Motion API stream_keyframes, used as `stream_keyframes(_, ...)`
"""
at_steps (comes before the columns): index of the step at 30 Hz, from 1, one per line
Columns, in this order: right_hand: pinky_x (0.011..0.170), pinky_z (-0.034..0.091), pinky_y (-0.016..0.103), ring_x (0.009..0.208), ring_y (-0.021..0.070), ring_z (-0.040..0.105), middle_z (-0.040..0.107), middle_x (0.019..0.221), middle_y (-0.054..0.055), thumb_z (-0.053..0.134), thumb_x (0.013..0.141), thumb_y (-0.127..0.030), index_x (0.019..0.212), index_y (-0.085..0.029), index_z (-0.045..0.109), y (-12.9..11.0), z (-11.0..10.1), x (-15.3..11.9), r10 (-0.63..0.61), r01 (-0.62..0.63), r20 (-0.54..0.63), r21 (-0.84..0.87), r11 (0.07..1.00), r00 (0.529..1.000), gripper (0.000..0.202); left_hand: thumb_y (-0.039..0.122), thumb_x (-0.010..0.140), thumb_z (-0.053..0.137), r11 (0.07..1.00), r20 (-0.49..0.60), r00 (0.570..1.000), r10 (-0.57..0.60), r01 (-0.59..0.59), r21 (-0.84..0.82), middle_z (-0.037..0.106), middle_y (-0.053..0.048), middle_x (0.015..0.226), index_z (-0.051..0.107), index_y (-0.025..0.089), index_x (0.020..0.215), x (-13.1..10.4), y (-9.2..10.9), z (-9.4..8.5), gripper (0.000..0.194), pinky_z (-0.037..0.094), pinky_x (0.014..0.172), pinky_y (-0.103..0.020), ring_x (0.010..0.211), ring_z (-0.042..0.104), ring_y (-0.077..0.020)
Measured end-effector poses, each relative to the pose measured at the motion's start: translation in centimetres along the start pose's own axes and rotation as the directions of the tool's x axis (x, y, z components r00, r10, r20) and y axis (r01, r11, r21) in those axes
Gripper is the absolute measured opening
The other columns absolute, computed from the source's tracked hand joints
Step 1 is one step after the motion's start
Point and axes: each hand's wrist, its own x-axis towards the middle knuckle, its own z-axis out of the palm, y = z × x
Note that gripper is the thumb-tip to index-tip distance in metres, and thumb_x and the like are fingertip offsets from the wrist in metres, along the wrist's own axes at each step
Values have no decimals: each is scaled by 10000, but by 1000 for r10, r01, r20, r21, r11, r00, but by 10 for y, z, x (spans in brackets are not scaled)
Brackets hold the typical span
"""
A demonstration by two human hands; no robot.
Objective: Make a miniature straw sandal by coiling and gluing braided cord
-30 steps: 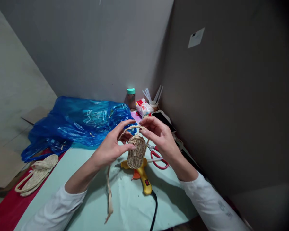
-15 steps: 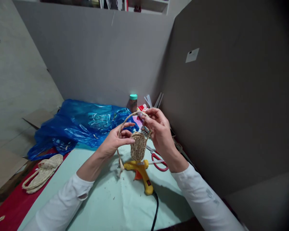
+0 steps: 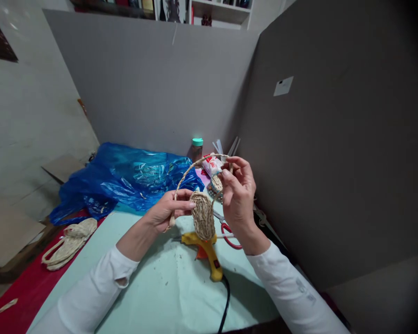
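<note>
My left hand (image 3: 170, 208) pinches the left edge of an oval coil of braided straw cord (image 3: 203, 217), thumb on its face. From the coil a loose length of the cord (image 3: 191, 168) arches up between my hands, its tail passing over my left hand. The fingertips of my right hand (image 3: 239, 190) are closed on this cord at the upper right of the arch. Just below the coil, a yellow glue gun (image 3: 209, 260) lies on the table with a glue stick in its back. Red-handled scissors (image 3: 228, 234) rest beside it, partly behind my right hand.
A blue plastic bag (image 3: 132, 178) covers the back left. Behind my hands stand a green-lidded jar (image 3: 197, 147), a red-and-white packet (image 3: 212, 164) and glue sticks (image 3: 234, 146). A straw cord bundle (image 3: 71, 241) lies on red cloth at left. Grey panels (image 3: 153, 83) enclose the back and right.
My right hand has moved slightly right and up along the cord, widening the arch. The cord's tail has risen from near the glue gun's nozzle. The view has shifted a little.
</note>
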Motion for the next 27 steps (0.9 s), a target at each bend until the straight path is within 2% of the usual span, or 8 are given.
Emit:
stream_keyframes(7, 870, 521, 319, 1090, 208, 605, 613, 1277, 79, 578, 932, -408, 1193, -220, 613, 22, -23, 0, 194, -161, 208, -163, 973, 959, 324, 157, 618, 867, 999, -106, 994, 4, -8, -39, 749, -74, 890, 764, 132, 876, -22, -17, -13, 279, 575, 752, -263, 784, 697, -160)
stream_keyframes(10, 856, 541, 330, 1161, 229, 597, 602, 1327, 75, 546, 964, -456, 1312, -247, 561, 27, -32, -6, 269, -191, 299, -265, 945, 915, 406, 172, 616, 875, 998, -195, 981, 11, -22, -54, 749, -61, 846, 769, 138, 852, -32, -25, -20, 260, 563, 743, -249, 750, 686, -145)
stream_keyframes(13, 860, 519, 339, 1165, 228, 586, 614, 1292, 72, 490, 999, -481, 1404, -277, 467, 20, -50, -20, 289, -152, 288, -416, 897, 913, 454, 197, 608, 886, 996, -291, 956, 38, -59, -63, 752, -50, 842, 771, 146, 833, -36, -32, -25, 257, 559, 752, -251, 745, 683, -143)
stream_keyframes(15, 821, 477, 336, 1034, 230, 615, 660, 1143, 70, 518, 989, -478, 1209, -258, 597, 13, -68, -38, 303, -110, 263, -561, 821, 916, 322, 211, 612, 887, 994, -355, 933, 62, -90, -63, 756, -46, 859, 774, 153, 841, -37, -35, -28, 262, 558, 761, -252, 763, 686, -146)
stream_keyframes(17, 702, 424, 336, 798, 227, 613, 668, 908, 75, 614, 931, -467, 923, -217, 681, 7, -86, -61, 382, -80, 292, -695, 715, 877, 259, 214, 617, 887, 991, -409, 909, 86, -120, -59, 760, -41, 862, 776, 156, 842, -36, -37, -30, 257, 555, 769, -247, 775, 688, -145)
stream_keyframes(19, 600, 354, 324, 629, 214, 562, 628, 740, 68, 663, 879, -482, 809, -200, 678, 5, -97, -88, 456, -64, 301, -775, 629, 837, 291, 211, 620, 888, 988, -447, 888, 107, -145, -53, 763, -35, 854, 777, 157, 836, -36, -37, -29, 249, 553, 771, -236, 783, 691, -143)
stream_keyframes(23, 620, 317, 329, 751, 298, 607, 641, 933, 115, 559, 889, -557, 936, -191, 646, 12, -90, -126, 592, 35, 195, -962, 270, 782, 380, 203, 617, 892, 983, -490, 861, 135, -179, -45, 772, -28, 850, 781, 156, 849, -37, -35, -28, 261, 552, 760, -212, 779, 698, -134)
stream_keyframes(27, 641, 292, 350, 815, 341, 605, 632, 943, 140, 507, 896, -465, 978, -160, 593, 15, -65, -126, 698, -8, 129, -982, 189, 704, 327, 161, 583, 896, 959, -570, 789, 229, -284, -7, 775, -20, 819, 780, 150, 822, -37, -29, -34, 265, 558, 740, -200, 736, 699, -122)
